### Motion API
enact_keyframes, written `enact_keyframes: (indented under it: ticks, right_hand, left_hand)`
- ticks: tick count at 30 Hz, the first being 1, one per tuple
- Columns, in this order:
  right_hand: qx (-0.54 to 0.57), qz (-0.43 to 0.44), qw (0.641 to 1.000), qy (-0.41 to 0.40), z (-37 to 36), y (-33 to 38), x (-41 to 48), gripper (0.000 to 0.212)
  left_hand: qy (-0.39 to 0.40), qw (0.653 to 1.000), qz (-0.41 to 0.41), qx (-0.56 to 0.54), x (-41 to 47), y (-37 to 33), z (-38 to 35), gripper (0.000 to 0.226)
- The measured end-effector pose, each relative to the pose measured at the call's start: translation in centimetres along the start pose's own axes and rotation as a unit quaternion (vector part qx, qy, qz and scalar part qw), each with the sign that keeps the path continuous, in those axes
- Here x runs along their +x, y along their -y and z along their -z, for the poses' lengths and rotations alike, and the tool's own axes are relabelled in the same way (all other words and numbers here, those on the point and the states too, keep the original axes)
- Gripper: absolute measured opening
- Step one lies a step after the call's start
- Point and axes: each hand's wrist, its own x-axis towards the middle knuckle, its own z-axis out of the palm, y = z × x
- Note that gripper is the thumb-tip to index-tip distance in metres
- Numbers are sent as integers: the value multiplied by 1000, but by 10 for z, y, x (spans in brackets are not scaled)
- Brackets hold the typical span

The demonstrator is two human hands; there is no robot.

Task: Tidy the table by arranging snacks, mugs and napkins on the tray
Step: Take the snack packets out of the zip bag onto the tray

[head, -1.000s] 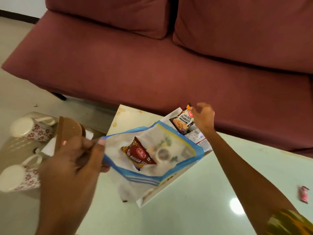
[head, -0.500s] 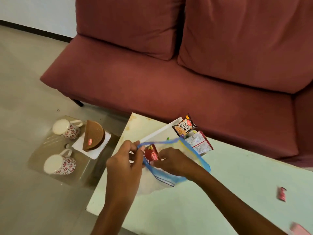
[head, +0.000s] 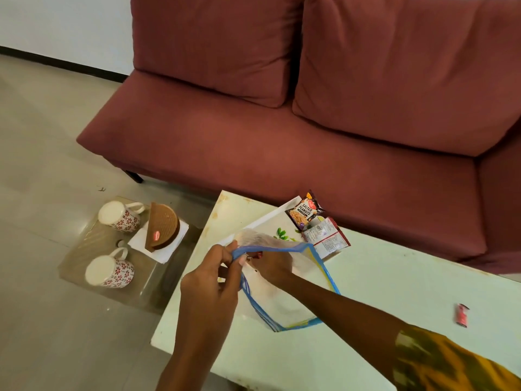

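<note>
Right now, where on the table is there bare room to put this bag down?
The table is bare between the bag and the small red wrapper. The far corner is crowded: tray, peanut packet, another packet.

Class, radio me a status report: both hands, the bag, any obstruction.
Left hand pinching bag rim. Right hand inside bag, grasp unseen. Two packets on tray. Mugs off tray.
</note>
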Motion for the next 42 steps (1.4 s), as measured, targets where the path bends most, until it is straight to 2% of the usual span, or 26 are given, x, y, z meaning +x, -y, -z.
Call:
enact_keyframes:
  ticks: [3, 5, 8, 11, 15, 17, 19, 24, 29, 31, 34, 37, 42]
  right_hand:
    - [-28, 18, 995, -89, 8, 6, -12, 36]
    - [-24, 49, 994, -94, 19, 9, -33, 43]
    - [98, 60, 991, -75, 50, 4, -62, 52]
    - [205, 68, 973, -79, 91, -10, -76, 52]
    - [411, 82, 899, -128, 132, -43, -69, 43]
    - [451, 65, 874, -171, 138, -66, -50, 37]
    - [445, 25, 874, -195, 133, -94, -23, 35]
    - [351, -93, 911, -198, 84, -165, 61, 34]
    - [275, -162, 930, -182, 33, -220, 119, 45]
    - [235, -175, 941, -168, 22, -233, 131, 51]
    - [207, -171, 947, -176, 11, -241, 142, 54]
    - [176, -153, 957, -171, 4, -238, 145, 55]
    - [136, -134, 967, -166, -3, -230, 142, 54]
  left_hand:
    - [-2, 999, 10, 31, 4, 10, -2, 14]
    - [-11, 999, 25, 40, 7, 17, -3, 10]
    - [-36, 998, 51, 30, 16, 27, -3, 13]
    - [-52, 995, 78, 18, 26, 36, -6, 17]
    - [-96, 990, 81, 61, 38, 50, -7, 22]
    - [-118, 987, 85, 61, 42, 56, -7, 17]
    - [-131, 986, 88, 56, 46, 61, -9, 15]
    - [-142, 985, 71, 66, 57, 70, -22, 11]
    - [-132, 988, 74, 30, 67, 105, -39, 10]
    - [-125, 988, 87, 1, 70, 118, -44, 11]
    - [-128, 987, 91, -28, 72, 128, -51, 26]
    - [-117, 989, 76, -37, 69, 126, -55, 16]
    - [-98, 993, 64, -20, 68, 117, -53, 16]
